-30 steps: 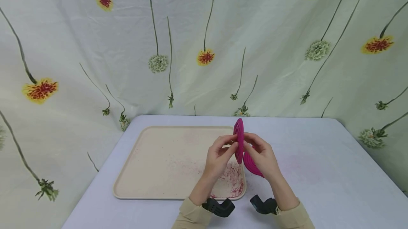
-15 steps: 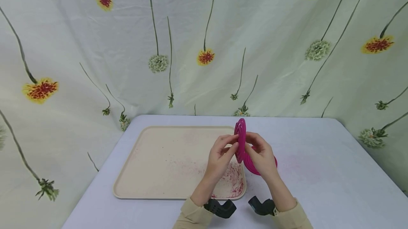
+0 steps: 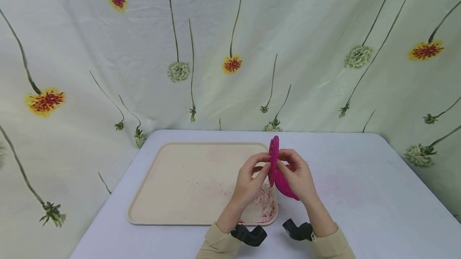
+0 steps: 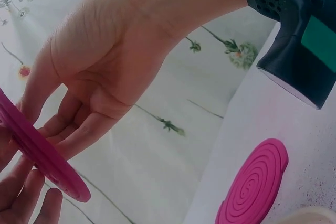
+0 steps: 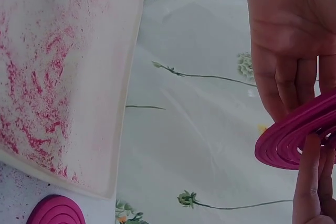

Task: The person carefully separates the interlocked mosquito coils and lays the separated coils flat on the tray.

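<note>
A thin magenta disc [image 3: 273,161] with ring-like coils stands nearly on edge above the tray's right side. My left hand [image 3: 248,183] pinches it from the left between thumb and fingers. On its other face, my right hand [image 3: 298,175] pinches it too, fingers bent. In the right wrist view, small gaps show between the coils of the held disc [image 5: 286,142]. A second magenta disc [image 3: 286,185] lies flat on the table below, partly covered by the right hand; its spiral grooves show in the left wrist view.
A beige tray [image 3: 180,187] lies left of the hands, its right corner smeared with reddish-pink crumbs. Beneath it is a table with a white cover [image 3: 360,211]. A flower-printed cloth [image 3: 309,51] hangs behind. Black camera mounts sit on both wrists.
The held disc and my left hand have shifted slightly right, and the disc's angle has wavered a little. Both hands keep their hold. The tray and the lying disc stay where they were.
</note>
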Tool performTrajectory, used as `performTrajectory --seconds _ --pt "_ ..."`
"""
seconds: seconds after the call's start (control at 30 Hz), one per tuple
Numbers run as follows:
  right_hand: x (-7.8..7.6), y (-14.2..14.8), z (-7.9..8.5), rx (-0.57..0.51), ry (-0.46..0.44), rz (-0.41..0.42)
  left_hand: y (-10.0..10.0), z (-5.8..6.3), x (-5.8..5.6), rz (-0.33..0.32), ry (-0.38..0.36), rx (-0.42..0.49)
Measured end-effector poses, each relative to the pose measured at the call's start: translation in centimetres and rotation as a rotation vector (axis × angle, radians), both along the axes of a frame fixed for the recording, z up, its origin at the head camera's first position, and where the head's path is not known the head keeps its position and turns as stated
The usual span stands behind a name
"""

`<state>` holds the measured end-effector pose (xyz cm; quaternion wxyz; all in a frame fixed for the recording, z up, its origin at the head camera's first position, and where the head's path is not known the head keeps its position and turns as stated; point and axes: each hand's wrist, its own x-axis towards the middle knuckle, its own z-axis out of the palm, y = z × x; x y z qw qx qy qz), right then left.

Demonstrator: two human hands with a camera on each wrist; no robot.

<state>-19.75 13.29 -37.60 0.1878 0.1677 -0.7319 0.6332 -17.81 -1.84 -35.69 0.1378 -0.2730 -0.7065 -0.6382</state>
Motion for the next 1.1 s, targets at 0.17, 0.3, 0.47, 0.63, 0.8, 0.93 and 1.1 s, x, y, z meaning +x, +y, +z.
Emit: performTrajectory --seconds 0.17,0.3,0.47,0.63,0.8,0.93,1.1 --pt "-0.17 0.23 -0.09 0.024 0.01 0.013 0.23 -0.01 0.14 0.011 0.044 -0.033" --pt "-0.26 0.22 -0.15 0.039 0.015 0.013 0.32 0.05 0.3 0.021 0.07 -0.033" --pt "-0.27 0.33 -0.14 0.067 0.029 0.006 0.34 0.05 0.3 0.014 0.08 -0.047" --pt "-0.25 0.47 -0.01 0.083 0.058 0.008 0.34 0.03 0.14 -0.007 0.076 -0.045" --pt "-0.22 0.44 0.03 0.086 0.052 -0.003 0.21 0.18 0.21 -0.009 0.073 -0.053" --pt "-0.18 0.45 0.04 0.085 0.033 -0.01 0.06 0.33 0.38 0.01 0.08 -0.085" --pt "-0.15 0.51 0.05 0.086 0.033 -0.006 -0.15 0.47 0.41 0.017 0.087 -0.116"
